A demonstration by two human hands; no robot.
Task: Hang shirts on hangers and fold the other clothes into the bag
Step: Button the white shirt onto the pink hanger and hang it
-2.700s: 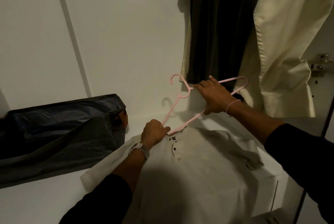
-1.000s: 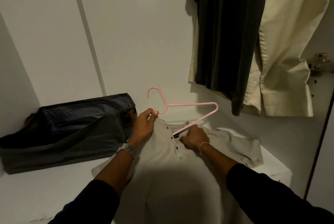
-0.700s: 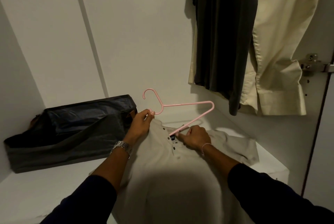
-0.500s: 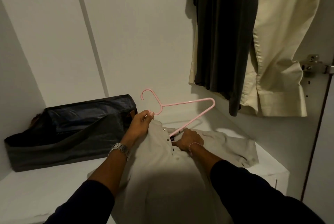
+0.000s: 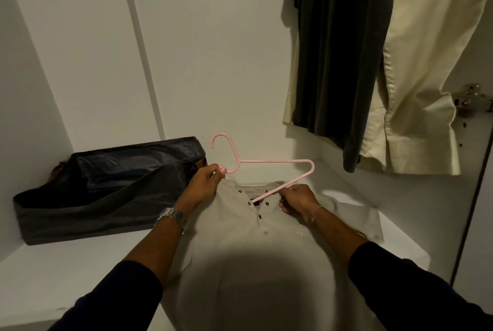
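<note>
dim, warm light | round shadow low centre | wide-angle bending at edges | soft detail

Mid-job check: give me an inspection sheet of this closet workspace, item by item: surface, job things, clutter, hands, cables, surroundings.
Surface: white shelf; lit patchily, shadow over the near part.
Job's things: beige shirt lies front up on the shelf, collar away from the person; pink hanger has one arm pushed into the neck opening, hook and other arm outside. Dark bag lies at the back left.
Clutter: nothing seen.
Hands: left hand pinches the hanger below the hook; right hand grips the shirt's collar edge.
Cables: nothing seen.
Surroundings: dark shirt and cream shirt hang at the right; metal hinge on the right wall.
</note>
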